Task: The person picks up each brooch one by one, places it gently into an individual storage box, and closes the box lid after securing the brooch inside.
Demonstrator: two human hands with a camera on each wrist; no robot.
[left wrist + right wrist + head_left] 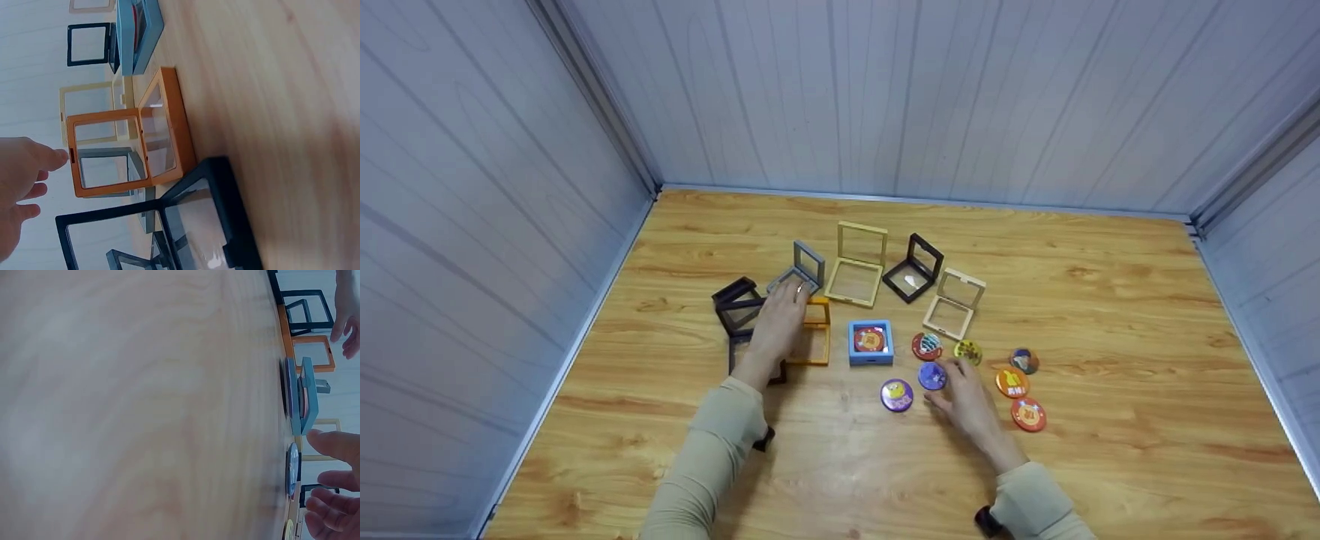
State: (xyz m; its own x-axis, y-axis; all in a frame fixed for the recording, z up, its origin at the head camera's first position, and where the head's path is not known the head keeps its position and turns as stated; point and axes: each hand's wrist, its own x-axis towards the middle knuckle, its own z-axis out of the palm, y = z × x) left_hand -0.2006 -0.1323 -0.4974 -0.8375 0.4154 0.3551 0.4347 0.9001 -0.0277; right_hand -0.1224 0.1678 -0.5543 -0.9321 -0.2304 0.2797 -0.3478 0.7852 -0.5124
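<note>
Bare surface point(1147, 315) reaches the right wall point(1279, 195); right grip point(969, 401) spread, empty, beside the blue badge point(932, 376); left grip point(780, 319) parted, empty, at the orange frame point(143, 138), contact unclear; left wrist point(756, 371) part-hides a dark frame point(733, 358)

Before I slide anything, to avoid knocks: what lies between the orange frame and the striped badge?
The blue box, with a red badge inside, as the head view shows.

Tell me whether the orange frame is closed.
No, the orange frame stands open, with its clear-windowed lid raised.
</note>
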